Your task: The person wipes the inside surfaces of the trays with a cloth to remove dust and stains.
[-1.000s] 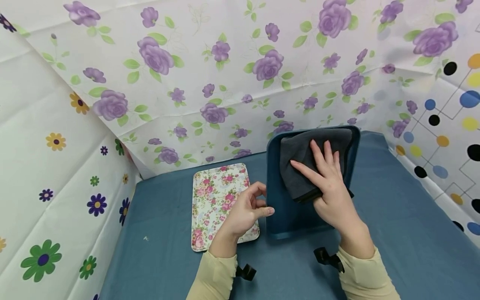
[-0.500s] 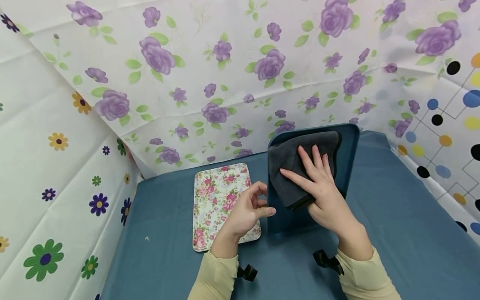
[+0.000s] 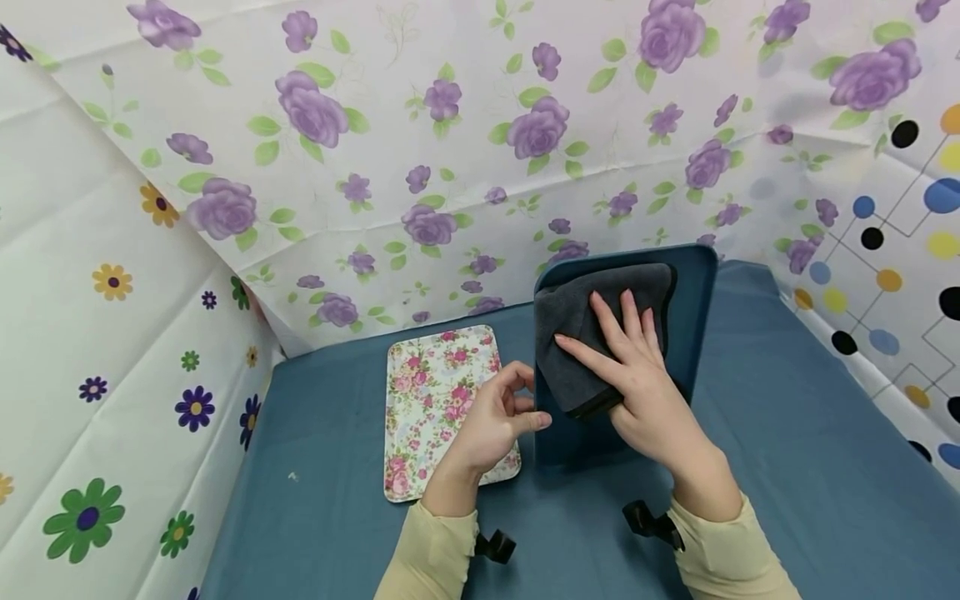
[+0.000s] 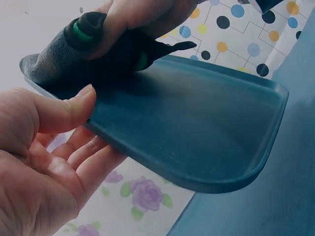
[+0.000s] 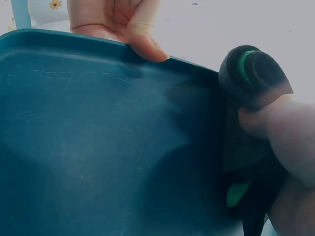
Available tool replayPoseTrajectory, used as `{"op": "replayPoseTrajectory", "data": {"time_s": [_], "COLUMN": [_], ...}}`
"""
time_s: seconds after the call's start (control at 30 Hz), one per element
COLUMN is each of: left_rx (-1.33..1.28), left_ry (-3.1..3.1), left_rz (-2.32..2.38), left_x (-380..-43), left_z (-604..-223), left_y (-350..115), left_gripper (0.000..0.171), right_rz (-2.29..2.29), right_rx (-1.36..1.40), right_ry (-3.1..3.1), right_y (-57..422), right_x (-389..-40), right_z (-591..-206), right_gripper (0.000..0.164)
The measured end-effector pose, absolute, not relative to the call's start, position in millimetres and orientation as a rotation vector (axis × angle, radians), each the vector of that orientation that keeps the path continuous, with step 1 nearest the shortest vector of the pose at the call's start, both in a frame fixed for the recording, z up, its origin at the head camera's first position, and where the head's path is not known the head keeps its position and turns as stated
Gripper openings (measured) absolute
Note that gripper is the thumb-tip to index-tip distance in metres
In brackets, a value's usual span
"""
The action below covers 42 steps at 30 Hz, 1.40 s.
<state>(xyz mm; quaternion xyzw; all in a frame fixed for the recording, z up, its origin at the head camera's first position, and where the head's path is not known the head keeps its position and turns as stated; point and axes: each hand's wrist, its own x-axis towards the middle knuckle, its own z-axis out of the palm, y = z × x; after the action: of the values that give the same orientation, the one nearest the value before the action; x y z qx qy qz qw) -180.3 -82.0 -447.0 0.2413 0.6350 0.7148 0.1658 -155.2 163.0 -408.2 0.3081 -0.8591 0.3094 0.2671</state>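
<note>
In the head view a dark blue tray (image 3: 691,308) is tilted up with its inner face toward me. My left hand (image 3: 489,421) grips its left edge, the thumb (image 4: 76,109) over the rim and the fingers beneath. A folded dark grey cloth (image 3: 564,318) lies against the upper left of that face. Spread over it are the fingers of my right hand (image 3: 637,377), pressing it to the tray. In the right wrist view the right thumb (image 5: 258,120) is tucked at the cloth's folded edge, where a green strip shows.
A white tray with pink flowers (image 3: 420,392) lies flat on the blue table cover (image 3: 322,533), partly behind the left hand. A flower-printed sheet (image 3: 465,167) stands at the back. Another sheet with coloured dots (image 3: 885,317) borders the right side.
The right hand has slid the cloth leftward across the tray, mostly in the first half second, with a slight further shift since. The left hand keeps its grip on the edge.
</note>
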Motion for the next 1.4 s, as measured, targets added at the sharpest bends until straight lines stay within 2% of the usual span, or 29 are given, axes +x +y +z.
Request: {"op": "replayPoseTrajectory", "data": {"time_s": [0.43,0.7,0.97,1.4], "left_rx": [0.71,0.722,0.704,0.694], "left_ry": [1.855,1.827,1.814,1.813], "left_rz": [2.042,2.07,2.113,2.122], "left_x": [-179,-180,-181,-180], "left_z": [-445,-445,-447,-446], "left_y": [-81,-81,-83,-81], "left_gripper": [0.031,0.032,0.034,0.035], "right_rz": [0.765,0.798,0.829,0.848], "right_rx": [0.749,0.705,0.64,0.648], "right_ry": [-2.324,-2.282,-2.263,-2.266], "right_y": [168,180,189,186], "right_x": [-155,-154,-153,-154], "right_z": [-407,-403,-401,-403], "right_gripper": [0.106,0.114,0.109,0.112]}}
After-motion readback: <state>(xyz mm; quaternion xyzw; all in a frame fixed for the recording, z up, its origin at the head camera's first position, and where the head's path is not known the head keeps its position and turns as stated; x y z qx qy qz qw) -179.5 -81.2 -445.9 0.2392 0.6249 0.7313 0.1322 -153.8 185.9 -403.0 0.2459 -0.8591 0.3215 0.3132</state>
